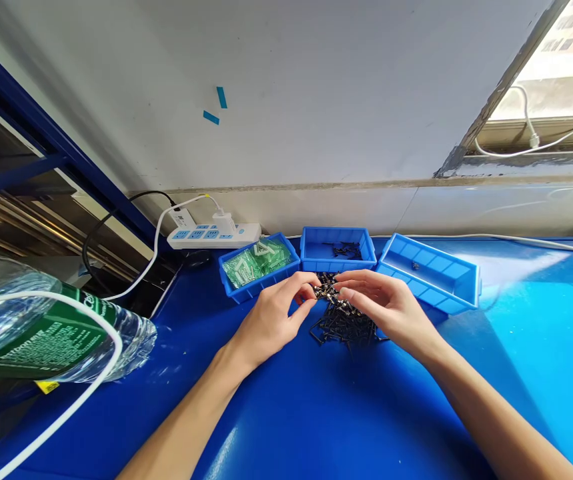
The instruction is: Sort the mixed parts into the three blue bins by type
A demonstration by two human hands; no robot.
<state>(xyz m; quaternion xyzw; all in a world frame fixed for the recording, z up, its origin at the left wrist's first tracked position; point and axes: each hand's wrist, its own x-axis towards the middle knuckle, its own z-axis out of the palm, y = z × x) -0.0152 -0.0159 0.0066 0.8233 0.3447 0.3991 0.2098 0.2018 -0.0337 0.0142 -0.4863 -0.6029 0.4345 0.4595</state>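
A loose pile of dark, thin metal pieces like screws or small hex keys (343, 323) lies on the blue table surface, with small shiny pieces among them. My left hand (281, 310) is at the pile's left side, its thumb and index finger brought together in a pinch; whatever is between the tips is too small to name. Over the pile's right side, my right hand (391, 303) has its thumb apart from its fingers and holds nothing I can see. Behind my hands, the middle blue bin (309, 252) contains several dark thin pieces. The right blue bin (446, 275) has one small dark piece inside.
Green-and-white packets (261, 261) fill the left blue bin (246, 290). Behind it sits a white power strip (246, 233) with plugs and cables. A large water bottle (66, 333) lies at the left, with a white cable (111, 360) across it. A wall (291, 133) rises behind.
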